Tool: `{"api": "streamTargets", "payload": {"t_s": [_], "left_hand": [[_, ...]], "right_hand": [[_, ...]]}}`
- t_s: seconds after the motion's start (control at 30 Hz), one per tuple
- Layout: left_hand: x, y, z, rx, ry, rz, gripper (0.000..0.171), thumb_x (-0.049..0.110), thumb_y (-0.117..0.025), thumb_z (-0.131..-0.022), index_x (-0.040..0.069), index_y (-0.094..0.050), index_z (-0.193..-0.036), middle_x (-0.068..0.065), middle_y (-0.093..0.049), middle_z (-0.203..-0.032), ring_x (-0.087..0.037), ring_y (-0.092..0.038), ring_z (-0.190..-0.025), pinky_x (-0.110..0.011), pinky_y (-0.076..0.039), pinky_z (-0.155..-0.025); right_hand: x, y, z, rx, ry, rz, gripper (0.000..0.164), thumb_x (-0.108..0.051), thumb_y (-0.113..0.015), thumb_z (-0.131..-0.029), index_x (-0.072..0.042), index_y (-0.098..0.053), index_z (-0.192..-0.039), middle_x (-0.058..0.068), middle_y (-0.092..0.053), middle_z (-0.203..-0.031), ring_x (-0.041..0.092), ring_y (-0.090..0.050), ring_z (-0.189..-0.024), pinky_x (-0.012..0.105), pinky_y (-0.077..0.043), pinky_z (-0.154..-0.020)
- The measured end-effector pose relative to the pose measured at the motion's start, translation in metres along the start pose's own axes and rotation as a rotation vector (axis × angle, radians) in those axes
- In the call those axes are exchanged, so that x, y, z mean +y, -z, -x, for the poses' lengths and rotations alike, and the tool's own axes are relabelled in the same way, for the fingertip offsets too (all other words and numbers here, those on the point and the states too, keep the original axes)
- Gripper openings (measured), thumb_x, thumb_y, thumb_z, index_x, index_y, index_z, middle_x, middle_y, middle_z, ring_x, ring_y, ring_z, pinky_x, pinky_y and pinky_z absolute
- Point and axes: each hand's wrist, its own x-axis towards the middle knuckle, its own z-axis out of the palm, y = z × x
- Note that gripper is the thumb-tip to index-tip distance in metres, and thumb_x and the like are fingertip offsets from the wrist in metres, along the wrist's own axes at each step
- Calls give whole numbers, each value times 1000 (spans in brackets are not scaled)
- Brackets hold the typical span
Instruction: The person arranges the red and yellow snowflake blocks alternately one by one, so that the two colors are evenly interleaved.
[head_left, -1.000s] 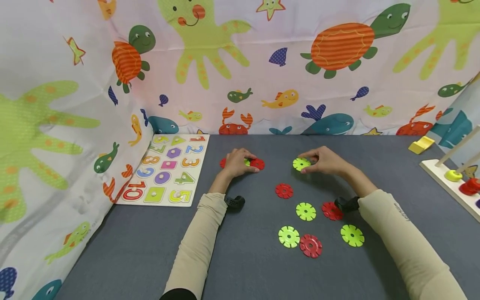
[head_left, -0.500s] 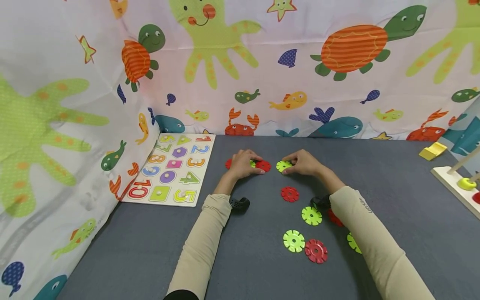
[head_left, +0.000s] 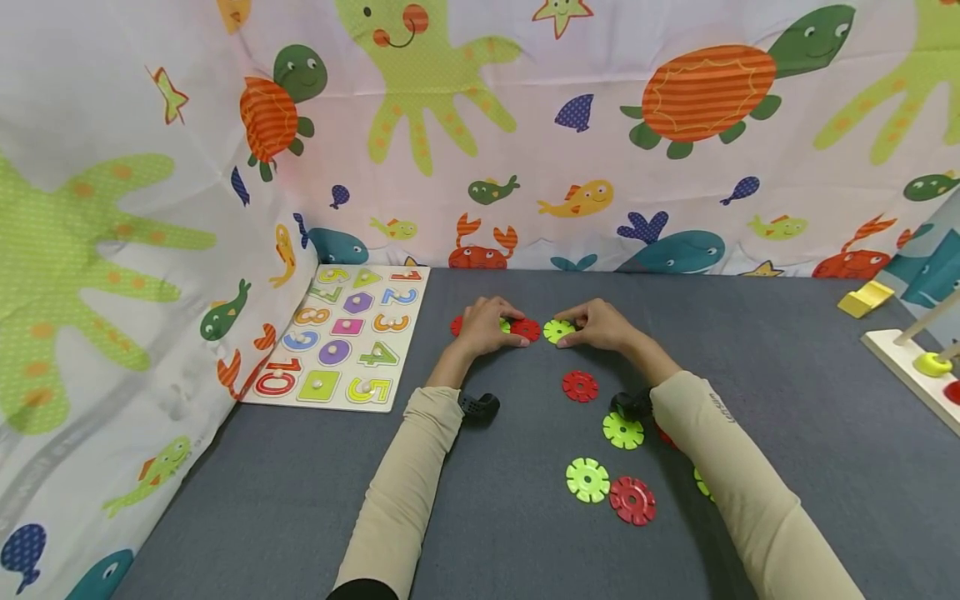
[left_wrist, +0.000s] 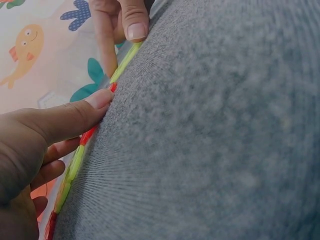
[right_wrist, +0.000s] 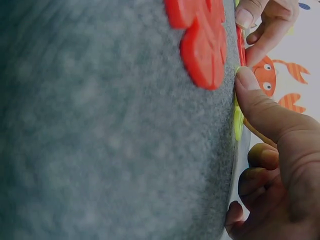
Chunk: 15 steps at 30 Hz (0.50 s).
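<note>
My left hand (head_left: 486, 327) pinches a red notched plastic disc (head_left: 527, 330) between thumb and fingers at the back of the table. That disc is the right end of a flat row; part of a green disc (head_left: 505, 326) and another red disc (head_left: 456, 326) show around the hand. My right hand (head_left: 602, 325) pinches a yellow-green notched disc (head_left: 557, 331) by its edge. In the left wrist view, this green disc (left_wrist: 126, 62) lies end to end with the red one, flat on the table. Whether their notches interlock cannot be told.
Nearer me lie a red disc (head_left: 580, 387), green discs (head_left: 623, 432) and a larger red disc (head_left: 632, 501); others are partly under the right sleeve. A number puzzle board (head_left: 345, 342) is at left. A yellow block (head_left: 865, 298) and a peg stand (head_left: 915, 367) are at right.
My right hand has carried the green disc leftward, close up to the red disc at the row's end. The left hand keeps its place on the row. The head view has shifted slightly.
</note>
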Motion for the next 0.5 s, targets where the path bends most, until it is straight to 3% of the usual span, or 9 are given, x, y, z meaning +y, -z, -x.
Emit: {"api": "streamTargets", "payload": {"t_s": [0.33, 0.5], "left_hand": [[0, 1, 1, 3, 0, 9, 45, 38, -77, -71, 22, -68, -112, 0, -57, -115, -19, -44, -112, -40, -29, -95], [1, 1, 1, 1, 1, 8, 45, 38, -77, -71, 22, -68, -112, 0, -57, -117, -20, -44, -113, -40, -29, -95]], "right_hand": [[-3, 0, 4, 1, 55, -21, 54, -29, -78, -72, -8, -63, -120, -7, -22, -53, 8, -19, -48, 26, -22, -49], [-4, -1, 2, -13, 18, -13, 53, -27, -77, -73, -11, -62, -122, -5, -23, -53, 9, -19, -48, 25, -23, -49]]}}
